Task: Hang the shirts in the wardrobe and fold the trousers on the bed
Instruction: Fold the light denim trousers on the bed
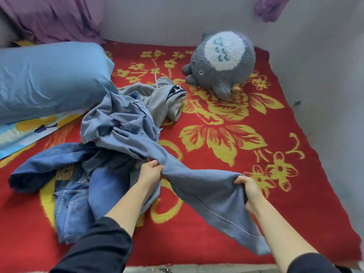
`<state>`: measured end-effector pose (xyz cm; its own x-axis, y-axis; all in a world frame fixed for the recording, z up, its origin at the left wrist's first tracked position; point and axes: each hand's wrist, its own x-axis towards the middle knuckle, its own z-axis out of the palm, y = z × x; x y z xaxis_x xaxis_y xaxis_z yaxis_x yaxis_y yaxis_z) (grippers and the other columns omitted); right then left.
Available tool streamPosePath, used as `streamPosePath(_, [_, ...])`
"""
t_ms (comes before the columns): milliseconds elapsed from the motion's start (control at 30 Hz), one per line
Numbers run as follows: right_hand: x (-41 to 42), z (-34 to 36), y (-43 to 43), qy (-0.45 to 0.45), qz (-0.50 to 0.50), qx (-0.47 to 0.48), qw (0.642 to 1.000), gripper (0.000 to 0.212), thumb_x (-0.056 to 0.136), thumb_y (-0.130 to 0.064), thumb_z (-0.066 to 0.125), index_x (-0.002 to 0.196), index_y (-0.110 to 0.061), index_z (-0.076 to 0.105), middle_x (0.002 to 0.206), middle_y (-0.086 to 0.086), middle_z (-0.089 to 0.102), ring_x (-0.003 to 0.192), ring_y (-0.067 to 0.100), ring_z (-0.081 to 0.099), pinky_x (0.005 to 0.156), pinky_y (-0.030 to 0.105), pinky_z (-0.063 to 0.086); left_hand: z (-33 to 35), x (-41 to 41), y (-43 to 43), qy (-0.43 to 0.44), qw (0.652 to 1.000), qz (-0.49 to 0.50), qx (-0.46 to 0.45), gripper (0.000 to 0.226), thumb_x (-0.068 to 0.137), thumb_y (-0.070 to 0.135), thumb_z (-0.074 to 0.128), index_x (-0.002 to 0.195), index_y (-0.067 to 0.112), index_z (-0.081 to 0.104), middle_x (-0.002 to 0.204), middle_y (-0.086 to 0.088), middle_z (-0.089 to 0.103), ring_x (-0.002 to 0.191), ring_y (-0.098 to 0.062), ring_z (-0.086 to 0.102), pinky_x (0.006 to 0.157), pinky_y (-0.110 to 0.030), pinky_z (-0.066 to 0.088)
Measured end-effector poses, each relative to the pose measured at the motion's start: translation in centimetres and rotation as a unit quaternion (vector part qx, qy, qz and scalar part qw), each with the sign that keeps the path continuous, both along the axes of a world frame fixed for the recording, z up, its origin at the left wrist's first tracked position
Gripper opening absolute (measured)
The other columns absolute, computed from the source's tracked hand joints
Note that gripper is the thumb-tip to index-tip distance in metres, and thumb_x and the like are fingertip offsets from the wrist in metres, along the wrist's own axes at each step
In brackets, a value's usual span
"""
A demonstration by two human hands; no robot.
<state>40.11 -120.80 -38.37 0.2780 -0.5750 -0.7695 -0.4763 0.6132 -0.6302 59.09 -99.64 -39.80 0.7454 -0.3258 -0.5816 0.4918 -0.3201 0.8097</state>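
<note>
A bed spread with a red, yellow-flowered blanket fills a corner between pale walls, with a blue pillow at its left edge and a grey plush toy near its far edge. Both arms reach forward. The left hand grips a leg of the pale blue trousers mid-bed and the right hand pinches its hem nearer the right edge, the rest heaped over jeans toward the left.
</note>
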Motion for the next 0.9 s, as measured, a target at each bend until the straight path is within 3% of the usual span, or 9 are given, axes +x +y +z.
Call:
streamPosePath(67, [-2.1, -1.3, -3.7, 0.055, -0.049, -0.081, 0.994, 0.013, 0.071, -0.012, 0.063, 0.083, -0.008, 0.064, 0.076, 0.010, 0.061, 0.068, 0.025, 0.056, 0.060, 0.031, 0.041, 0.8, -3.6, -2.7, -0.044, 0.993, -0.110, -0.022, 0.054, 0.081, -0.019, 0.046, 0.040, 0.017, 0.049, 0.041, 0.014, 0.039, 0.043, 0.001, 0.035, 0.047, -0.017, 0.031])
streamPosePath(200, [-4.5, -1.8, -10.7, 0.034, -0.144, -0.205, 0.968, 0.010, 0.086, -0.015, 0.057, 0.093, -0.019, 0.064, 0.076, -0.002, 0.059, 0.069, 0.015, 0.055, 0.066, 0.027, 0.040, 1.1, -12.1, -11.0, -0.035, 0.948, -0.309, -0.062, 0.043, 0.082, -0.014, 0.048, 0.051, 0.015, 0.045, 0.045, 0.013, 0.036, 0.046, 0.000, 0.031, 0.049, -0.017, 0.027])
streamPosePath(333, [-6.8, -2.0, -16.1, 0.102, -0.050, -0.311, 0.944, 0.008, 0.091, -0.017, 0.054, 0.092, -0.019, 0.061, 0.087, 0.005, 0.059, 0.080, 0.021, 0.053, 0.069, 0.028, 0.037, -0.9, -18.5, -17.9, -0.009, 0.925, -0.378, -0.036, 0.037, 0.085, -0.002, 0.048, 0.054, 0.019, 0.045, 0.054, 0.002, 0.038, 0.049, -0.007, 0.036, 0.051, -0.026, 0.036])
streamPosePath(400, [-7.7, -3.4, -17.5, 0.148, 0.048, -0.315, 0.936, 0.010, 0.091, -0.020, 0.052, 0.087, -0.015, 0.060, 0.088, 0.010, 0.061, 0.086, 0.028, 0.056, 0.066, 0.032, 0.038, -2.7, -19.3, -18.2, 0.011, 0.927, -0.374, 0.006, 0.020, 0.086, 0.003, 0.047, 0.076, 0.015, 0.060, 0.070, -0.005, 0.053, 0.063, -0.017, 0.051, 0.064, -0.034, 0.047])
streamPosePath(433, [-8.0, -4.3, -17.7, 0.181, 0.100, -0.308, 0.928, 0.013, 0.091, -0.022, 0.051, 0.093, -0.014, 0.062, 0.095, 0.014, 0.062, 0.094, 0.033, 0.057, 0.072, 0.035, 0.040, -3.8, -19.0, -17.6, 0.018, 0.930, -0.364, 0.043, 0.023, 0.087, 0.007, 0.048, 0.098, 0.014, 0.066, 0.080, -0.004, 0.059, 0.073, -0.017, 0.055, 0.070, -0.032, 0.049])
streamPosePath(500, [-7.9, -6.1, -17.4, 0.257, 0.200, -0.292, 0.899, 0.028, 0.091, -0.025, 0.053, 0.114, -0.011, 0.060, 0.115, 0.021, 0.060, 0.113, 0.039, 0.053, 0.088, 0.040, 0.041, -6.0, -17.5, -15.1, 0.027, 0.941, -0.310, 0.136, 0.043, 0.088, 0.014, 0.049, 0.130, 0.019, 0.057, 0.094, 0.000, 0.065, 0.083, -0.018, 0.060, 0.071, -0.024, 0.046])
streamPosePath(600, [-6.0, -7.6, -15.2, 0.325, 0.267, -0.308, 0.853, 0.042, 0.085, -0.028, 0.060, 0.124, -0.013, 0.056, 0.129, 0.014, 0.054, 0.129, 0.033, 0.040, 0.101, 0.049, 0.033, -9.2, -14.1, -9.9, 0.009, 0.938, -0.203, 0.280, 0.044, 0.089, 0.017, 0.052, 0.133, 0.014, 0.052, 0.118, -0.008, 0.063, 0.107, -0.026, 0.060, 0.086, -0.026, 0.044])
streamPosePath(700, [-2.3, -9.1, -12.0, 0.273, 0.363, -0.346, 0.821, 0.046, 0.086, -0.027, 0.059, 0.130, -0.019, 0.051, 0.138, 0.002, 0.048, 0.134, 0.025, 0.031, 0.103, 0.049, 0.027, -11.2, -10.8, -5.4, -0.026, 0.923, -0.060, 0.378, 0.039, 0.085, 0.018, 0.058, 0.122, 0.008, 0.053, 0.121, -0.019, 0.056, 0.113, -0.035, 0.054, 0.094, -0.038, 0.044])
streamPosePath(900, [7.1, -12.8, -5.4, 0.112, 0.538, -0.429, 0.717, 0.055, 0.089, -0.028, 0.056, 0.141, -0.023, 0.038, 0.147, -0.001, 0.035, 0.135, 0.022, 0.028, 0.100, 0.044, 0.030, -15.4, -6.7, -2.5, -0.033, 0.941, -0.032, 0.336, 0.043, 0.085, 0.021, 0.063, 0.126, 0.011, 0.051, 0.123, -0.015, 0.058, 0.111, -0.035, 0.055, 0.093, -0.042, 0.046])
